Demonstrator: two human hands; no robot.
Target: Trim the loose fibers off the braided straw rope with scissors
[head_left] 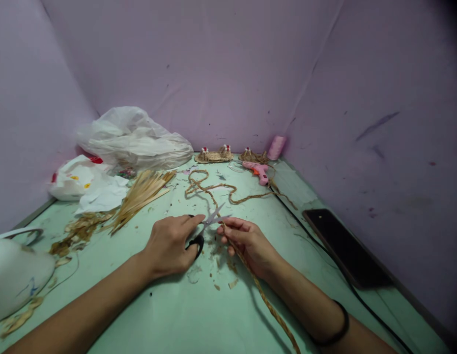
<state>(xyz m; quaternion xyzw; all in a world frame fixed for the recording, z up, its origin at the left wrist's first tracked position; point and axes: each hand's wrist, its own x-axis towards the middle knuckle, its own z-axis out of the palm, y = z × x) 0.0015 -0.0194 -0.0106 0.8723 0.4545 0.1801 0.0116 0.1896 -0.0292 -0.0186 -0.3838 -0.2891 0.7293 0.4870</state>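
Observation:
My left hand point(173, 244) is closed round the black handles of a pair of scissors point(210, 221). The blades stand apart and point away from me, close to the fingertips of my other hand. Between the thumb and fingers of my right hand point(246, 241) is a braided tan cord point(263, 295). One length of it runs down toward me past the bottom edge of the view. Beyond the blades, more braided cord lies in loose loops on the table. Whether a blade touches the cord, I cannot tell.
A pink glue gun point(258, 171) and a pink thread spool point(276, 147) lie at the back right. A phone point(346, 250) and black cable point(317, 244) are on the right. Flat dried strips point(140, 196), a plastic bag point(132, 140) and a white container point(20, 275) occupy the left.

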